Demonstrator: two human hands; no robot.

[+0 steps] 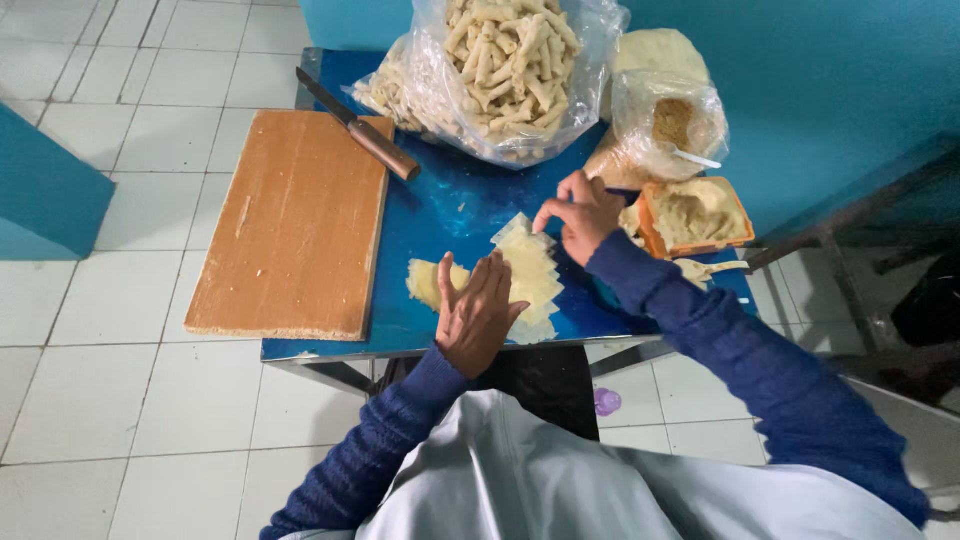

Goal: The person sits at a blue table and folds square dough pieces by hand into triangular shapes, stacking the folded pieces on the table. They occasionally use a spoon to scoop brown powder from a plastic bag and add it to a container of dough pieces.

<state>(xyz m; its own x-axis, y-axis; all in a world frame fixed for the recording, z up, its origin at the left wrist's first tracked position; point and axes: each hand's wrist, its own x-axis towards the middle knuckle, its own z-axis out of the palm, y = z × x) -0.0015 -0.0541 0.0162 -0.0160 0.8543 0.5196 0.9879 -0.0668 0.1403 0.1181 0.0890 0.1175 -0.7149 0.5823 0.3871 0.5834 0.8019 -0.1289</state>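
A stack of thin pale square wrappers lies on the blue table. My left hand rests flat on the stack's near left side, fingers together and stretched out. My right hand pinches the far corner of the top wrapper between thumb and fingers. One single wrapper lies apart, just left of my left hand.
A wooden cutting board covers the table's left side with a wooden-handled knife across its far corner. A clear bag of rolled pale sticks, a bag of crumbs and an orange tub of filling stand behind. White tiled floor surrounds.
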